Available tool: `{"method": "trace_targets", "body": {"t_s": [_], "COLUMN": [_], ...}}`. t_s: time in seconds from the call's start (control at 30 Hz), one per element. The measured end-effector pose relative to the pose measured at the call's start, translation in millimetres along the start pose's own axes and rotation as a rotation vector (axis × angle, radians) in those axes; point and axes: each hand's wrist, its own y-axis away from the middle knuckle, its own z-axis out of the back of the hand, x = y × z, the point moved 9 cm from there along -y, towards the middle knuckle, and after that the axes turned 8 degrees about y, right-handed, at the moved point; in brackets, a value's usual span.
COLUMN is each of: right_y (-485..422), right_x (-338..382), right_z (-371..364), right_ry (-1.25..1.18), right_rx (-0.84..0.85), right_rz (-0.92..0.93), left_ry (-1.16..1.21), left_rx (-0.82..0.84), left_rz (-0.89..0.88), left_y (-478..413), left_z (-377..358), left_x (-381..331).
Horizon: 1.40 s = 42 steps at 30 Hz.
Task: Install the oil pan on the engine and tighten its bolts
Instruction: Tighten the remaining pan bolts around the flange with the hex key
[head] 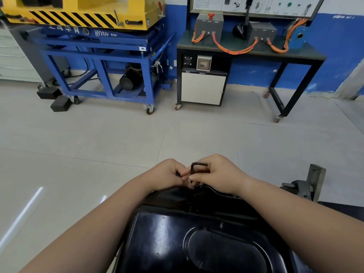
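Observation:
A glossy black oil pan (pixel 197 239) fills the lower middle of the head view, its domed side up. Both hands meet at its far edge. My right hand (pixel 218 174) grips a dark L-shaped hex key (pixel 198 166), whose bend sticks up above the fingers and whose long end points down at the pan's rim. My left hand (pixel 167 175) is closed around some small dark pieces, probably bolts (pixel 178 173), with fingertips touching those of my right hand. The bolt under the key is hidden by the fingers.
A grey metal engine-stand bracket (pixel 309 184) rises just right of the pan. Across the tiled floor stand a blue wheeled lift cart (pixel 110 62) with a yellow top and a black bench (pixel 252 50) carrying orange cables.

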Motion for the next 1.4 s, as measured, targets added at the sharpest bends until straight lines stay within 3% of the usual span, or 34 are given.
{"method": "trace_targets", "body": {"t_s": [0.13,0.43,0.73,0.93,1.4], "right_y": [2.0,1.9,6.2,3.3,2.0], "right_x": [0.4,8.3,4.2,-4.2,3.7], "right_z": [8.3,5.5,-1.5,7.2,1.4], "right_ry": [-0.05,0.084,-0.092,-0.024,0.088], "right_rx": [-0.071,-0.077,0.063,-0.044,-0.056], "right_rz": [-0.017,0.031,0.0,-0.06,-0.007], "left_ry": [-0.062,-0.081,-0.015,-0.082,-0.04], "left_rx": [-0.047,-0.049,0.028,0.043,0.018], "left_rz": [-0.013,-0.009,-0.01,0.013,0.008], "left_y": [3.2,6.0,1.1,-1.8,-1.0], "left_z": [5.8,7.3,0.2,1.6,3.0], "left_x": [-4.8,-10.8,-10.3,-3.5,-0.5]}}
